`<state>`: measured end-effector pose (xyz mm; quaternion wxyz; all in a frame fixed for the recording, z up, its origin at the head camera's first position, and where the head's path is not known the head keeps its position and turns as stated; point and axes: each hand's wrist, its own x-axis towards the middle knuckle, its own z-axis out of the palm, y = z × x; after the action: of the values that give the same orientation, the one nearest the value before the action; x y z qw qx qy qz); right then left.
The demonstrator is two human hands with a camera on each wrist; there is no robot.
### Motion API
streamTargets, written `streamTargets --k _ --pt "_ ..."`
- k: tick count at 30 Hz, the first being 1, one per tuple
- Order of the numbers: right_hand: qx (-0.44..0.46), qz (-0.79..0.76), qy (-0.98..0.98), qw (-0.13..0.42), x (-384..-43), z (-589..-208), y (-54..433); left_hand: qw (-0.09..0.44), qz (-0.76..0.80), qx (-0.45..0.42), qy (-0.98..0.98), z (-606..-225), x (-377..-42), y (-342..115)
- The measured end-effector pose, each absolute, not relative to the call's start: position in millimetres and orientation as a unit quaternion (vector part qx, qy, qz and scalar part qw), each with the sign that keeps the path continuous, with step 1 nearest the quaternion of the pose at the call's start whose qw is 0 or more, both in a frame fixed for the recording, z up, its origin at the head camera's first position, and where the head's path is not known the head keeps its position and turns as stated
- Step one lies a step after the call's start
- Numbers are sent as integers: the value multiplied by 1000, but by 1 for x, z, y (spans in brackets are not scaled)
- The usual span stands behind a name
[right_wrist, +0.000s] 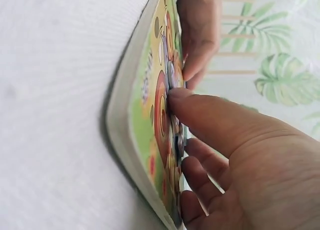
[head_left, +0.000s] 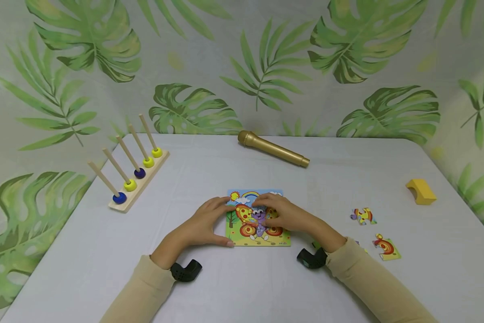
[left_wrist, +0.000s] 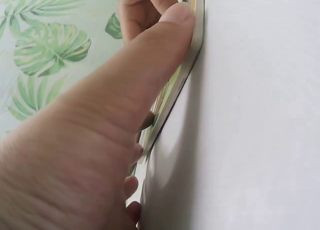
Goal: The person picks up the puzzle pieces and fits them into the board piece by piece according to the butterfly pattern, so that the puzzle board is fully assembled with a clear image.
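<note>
While the left hand [head_left: 203,224] holds the left side of the puzzle board [head_left: 242,242], thumb at the near-left corner and fingers farther up, the right hand [head_left: 286,213] has its thumb and bent fingers on the picture face; whether it pinches a piece I cannot tell. The board rests about midway between the left and right edges of the tabletop [head_left: 193,161]. It carries a butterfly picture [head_left: 260,218] of fitted pieces. By the left edge, a wooden peg stand [head_left: 121,207] bears one bead per peg: blue, yellow, dark blue, yellow, yellow from near to far.

The board looks nearly square, with no clear long axis; its sun and rainbow side points to the far edge. Toward the right edge lie an upper loose piece [head_left: 364,216] and a lower loose piece [head_left: 387,247], and beyond them a yellow block [head_left: 421,192]. Near the far edge, a gold microphone [head_left: 274,149] slants, its head leftward.
</note>
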<state>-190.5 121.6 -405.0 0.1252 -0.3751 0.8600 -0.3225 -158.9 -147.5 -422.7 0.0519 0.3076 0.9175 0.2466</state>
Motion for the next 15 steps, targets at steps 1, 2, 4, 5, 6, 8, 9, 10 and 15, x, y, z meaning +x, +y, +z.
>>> streamTargets --k 1,2,4,5,6,8,9,10,15 --pt "-370 -325 861 128 -191 -406 122 47 246 309 917 -423 -159 -147" --pt "-364 -328 862 131 -191 -406 122 43 244 311 917 -424 -159 -146" --pt "-354 -332 864 135 -191 -407 123 31 246 321 914 -424 -159 -144" --pt "-350 -333 865 136 -191 -408 123 28 246 326 912 -424 -158 -142" --pt "-345 -334 866 139 -192 -408 123 25 247 333 909 -424 -158 -141" --pt "-341 -335 867 142 -192 -409 124 18 246 351 903 -425 -158 -138" --pt "-340 -336 867 143 -192 -409 124 15 243 361 900 -425 -157 -137" --pt "-339 -337 867 143 -192 -409 124 14 238 370 898 -425 -157 -136" --pt "-342 -345 863 139 -193 -410 123 11 205 398 894 -424 -154 -131"
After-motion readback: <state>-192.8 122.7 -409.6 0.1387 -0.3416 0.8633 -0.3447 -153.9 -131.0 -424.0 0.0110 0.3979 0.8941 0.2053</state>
